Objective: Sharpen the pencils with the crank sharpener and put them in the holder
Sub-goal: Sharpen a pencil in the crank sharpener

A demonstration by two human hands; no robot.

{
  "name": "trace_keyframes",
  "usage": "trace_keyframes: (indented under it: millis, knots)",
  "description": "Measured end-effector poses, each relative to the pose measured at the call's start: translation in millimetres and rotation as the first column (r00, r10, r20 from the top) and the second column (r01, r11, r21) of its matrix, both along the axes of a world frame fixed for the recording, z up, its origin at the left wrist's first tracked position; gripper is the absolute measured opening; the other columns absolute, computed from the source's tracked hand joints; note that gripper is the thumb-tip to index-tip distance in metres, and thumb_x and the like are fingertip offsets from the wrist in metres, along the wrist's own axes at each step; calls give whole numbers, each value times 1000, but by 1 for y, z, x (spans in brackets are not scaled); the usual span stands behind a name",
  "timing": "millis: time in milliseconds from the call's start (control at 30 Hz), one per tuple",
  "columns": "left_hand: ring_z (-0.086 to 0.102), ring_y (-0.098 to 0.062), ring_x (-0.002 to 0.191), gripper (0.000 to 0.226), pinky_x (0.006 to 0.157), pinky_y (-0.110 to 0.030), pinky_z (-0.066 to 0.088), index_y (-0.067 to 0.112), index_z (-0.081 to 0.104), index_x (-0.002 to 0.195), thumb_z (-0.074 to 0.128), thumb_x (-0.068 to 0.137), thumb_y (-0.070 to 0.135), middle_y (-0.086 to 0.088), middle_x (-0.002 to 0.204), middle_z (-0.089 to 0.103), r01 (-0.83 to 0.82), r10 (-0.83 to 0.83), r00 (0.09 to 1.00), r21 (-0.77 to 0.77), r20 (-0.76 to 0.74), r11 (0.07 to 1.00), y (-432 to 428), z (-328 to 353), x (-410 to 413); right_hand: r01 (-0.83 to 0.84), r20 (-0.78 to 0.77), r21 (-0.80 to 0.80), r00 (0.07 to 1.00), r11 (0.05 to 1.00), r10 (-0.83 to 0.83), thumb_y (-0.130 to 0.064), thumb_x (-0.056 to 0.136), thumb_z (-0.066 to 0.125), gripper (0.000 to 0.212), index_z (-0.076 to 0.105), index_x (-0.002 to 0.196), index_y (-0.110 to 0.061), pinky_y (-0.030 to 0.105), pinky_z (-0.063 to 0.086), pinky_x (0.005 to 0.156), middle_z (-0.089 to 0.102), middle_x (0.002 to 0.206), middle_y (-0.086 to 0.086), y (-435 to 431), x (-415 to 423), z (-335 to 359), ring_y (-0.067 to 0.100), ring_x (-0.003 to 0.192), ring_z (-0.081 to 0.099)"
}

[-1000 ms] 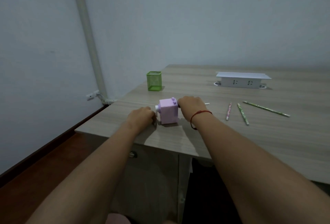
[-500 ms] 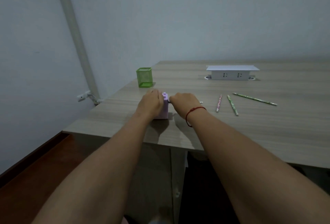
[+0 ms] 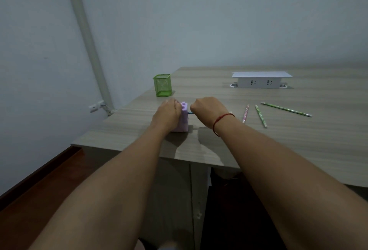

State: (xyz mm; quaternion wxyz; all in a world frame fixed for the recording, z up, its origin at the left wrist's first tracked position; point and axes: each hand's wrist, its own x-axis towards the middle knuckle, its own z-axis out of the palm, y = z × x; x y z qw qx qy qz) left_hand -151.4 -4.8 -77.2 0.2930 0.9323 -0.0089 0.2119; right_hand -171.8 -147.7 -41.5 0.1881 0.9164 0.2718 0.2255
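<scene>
Presently, left hand (image 3: 166, 113) is gripping lilac plastic crank sharpener (image 3: 184, 120), right hand (image 3: 207, 110) holding blue pencil (image 3: 190, 113); green mesh holder (image 3: 162, 85) standing behind sharpener, three patterned pencils (image 3: 261, 116) lying rightward.

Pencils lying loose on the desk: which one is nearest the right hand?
The pink-patterned pencil, leftmost of the three; the green pencil beside it and the angled green pencil lie farther right.

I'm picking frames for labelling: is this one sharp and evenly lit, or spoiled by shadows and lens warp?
Head view: dim, even light, no glare; soft shadows on the table below the left hand and right hand; the wall pipe leans from wide-angle warp; the purple sharpener looks slightly soft.
</scene>
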Motion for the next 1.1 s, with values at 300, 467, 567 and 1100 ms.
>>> trace_keyframes:
  millis: [300,467,567,1100]
  knots:
    - [53,-37,106,37,89,-41,41,-6,57,106,28,100,16,-26,113,58,-12,9,999,-56,-53,998,-9,10,-5,11,31,-49,999,999,-10,-1,99,37,30,59,118,-7,36,49,80,64,117,10,-3,-3,0,31,107,63]
    - [52,-36,99,35,79,-37,37,-5,58,97,29,99,15,-30,110,58,-28,24,999,-92,-38,995,-9,8,-5,15,32,-47,999,999,-14,-1,99,37,30,59,120,-6,36,50,80,64,118,11,-3,-6,-2,32,108,63]
    - [53,-36,106,37,86,-37,39,-6,58,104,29,99,15,-28,115,59,-35,30,999,-119,-43,992,-2,6,-4,95,-15,-26,995,995,-96,-3,99,37,31,60,119,-6,39,50,84,63,119,13,-28,-4,0,34,109,62]
    - [54,-36,99,32,77,-37,38,-2,59,93,34,97,17,-27,106,61,-35,45,997,-127,70,991,-34,-2,3,311,-122,405,950,860,-286,-6,95,54,16,61,109,-4,33,40,68,63,106,15,-66,13,-9,32,95,64]
